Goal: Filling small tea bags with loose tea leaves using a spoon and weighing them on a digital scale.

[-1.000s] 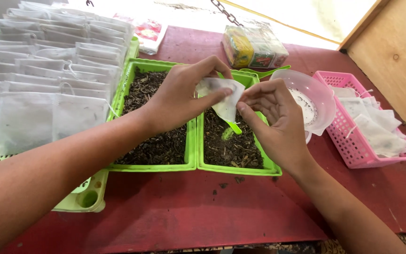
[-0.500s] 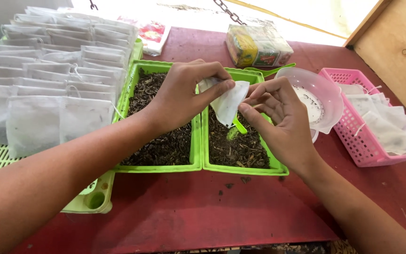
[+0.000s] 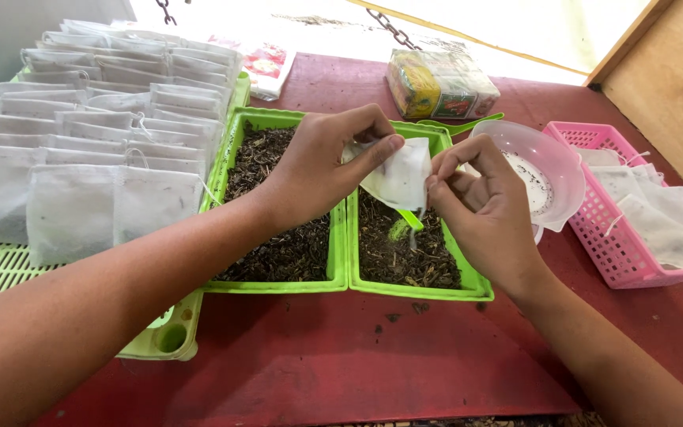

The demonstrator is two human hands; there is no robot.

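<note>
both hands pinch one small white filter bag point(image 3: 399, 175) above the right green tray of loose tea point(image 3: 405, 257); left hand point(image 3: 318, 166) grips its top edge, right hand point(image 3: 480, 202) its side; a pink basket point(image 3: 594, 229) sits at 3 o'clock.

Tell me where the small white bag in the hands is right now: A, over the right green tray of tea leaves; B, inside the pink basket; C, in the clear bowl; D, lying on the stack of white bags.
A: both the left hand and right hand pinch the bag above the right green tray of loose tea, clear of the basket, stack and bowl.
</note>
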